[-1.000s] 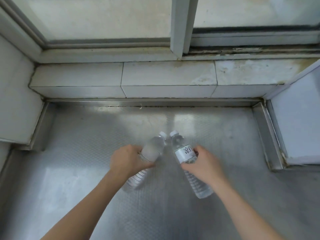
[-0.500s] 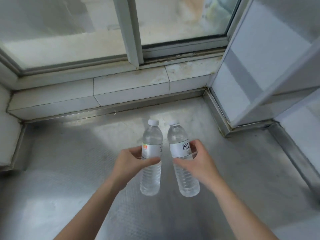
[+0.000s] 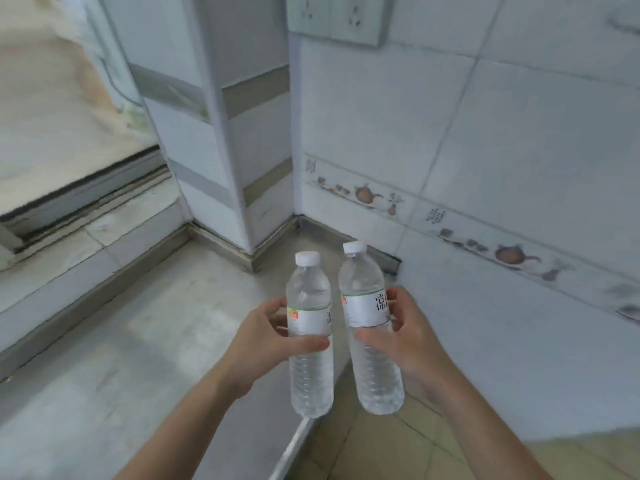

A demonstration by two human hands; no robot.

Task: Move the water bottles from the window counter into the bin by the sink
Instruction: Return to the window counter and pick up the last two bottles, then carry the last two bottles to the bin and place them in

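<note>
I hold two clear water bottles upright, side by side, in front of me. My left hand is wrapped around the label of the left bottle, which has a white cap. My right hand grips the right bottle at its white label with black characters. Both bottles hang in the air over the right edge of the steel window counter. The bin and the sink are out of view.
A white tiled wall with a brown teapot border rises to the right. A tiled pillar stands at the counter's back corner, the window sill to its left. Wall sockets sit above. Beige floor tiles show below.
Both bottles went from tilted on the counter to upright in my hands, lifted clear. My view has swung right, from the window to the tiled wall and counter edge.
</note>
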